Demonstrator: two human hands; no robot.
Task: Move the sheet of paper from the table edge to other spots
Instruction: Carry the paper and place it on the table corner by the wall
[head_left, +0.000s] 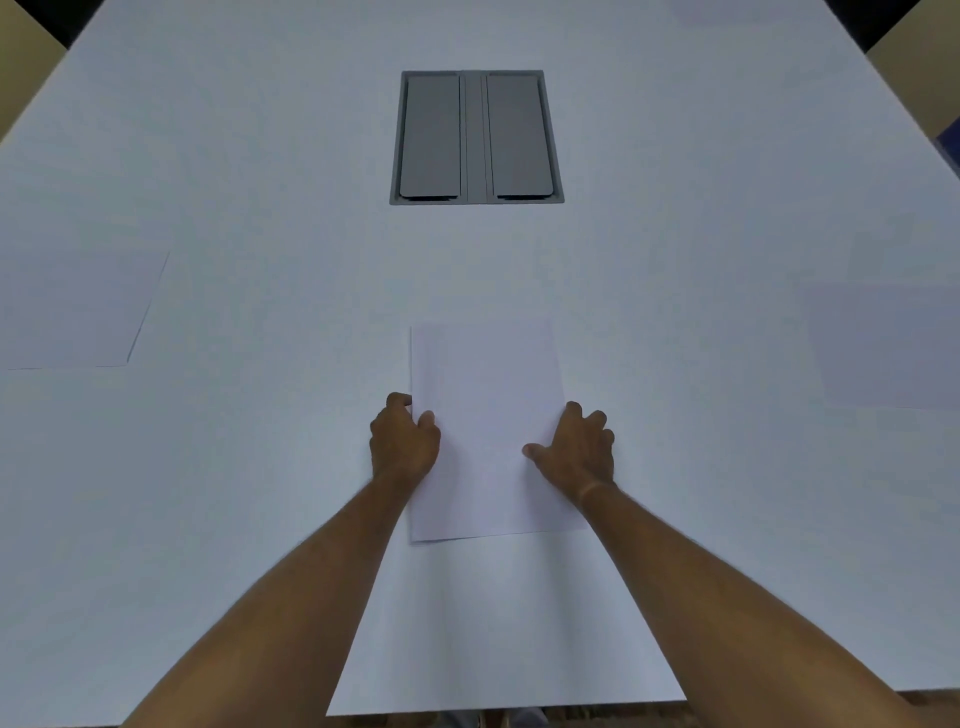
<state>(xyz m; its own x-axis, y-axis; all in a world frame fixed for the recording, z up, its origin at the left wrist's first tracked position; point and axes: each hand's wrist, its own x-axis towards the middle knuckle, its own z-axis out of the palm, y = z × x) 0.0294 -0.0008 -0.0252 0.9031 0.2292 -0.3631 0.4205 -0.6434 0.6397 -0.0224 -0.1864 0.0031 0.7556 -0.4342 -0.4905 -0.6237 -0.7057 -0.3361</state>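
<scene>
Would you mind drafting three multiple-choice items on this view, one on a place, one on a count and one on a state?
1. Where is the grey hatch set, relative to the held sheet?
A. Farther up the table
B. Nearer the person
C. On the sheet

2. How many flaps does the hatch have?
A. One
B. Two
C. Four

3. How do the hands meet the held sheet?
A. Both hover clear of it
B. Only one touches it
C. The left hand grips its left edge and the right hand grips its right edge

Answers:
1 A, the hatch lies beyond the sheet's far edge.
2 B, two flaps flank a centre strip.
3 C, a thumb lies on top at each side edge, with the other fingers curled at that edge.
</scene>
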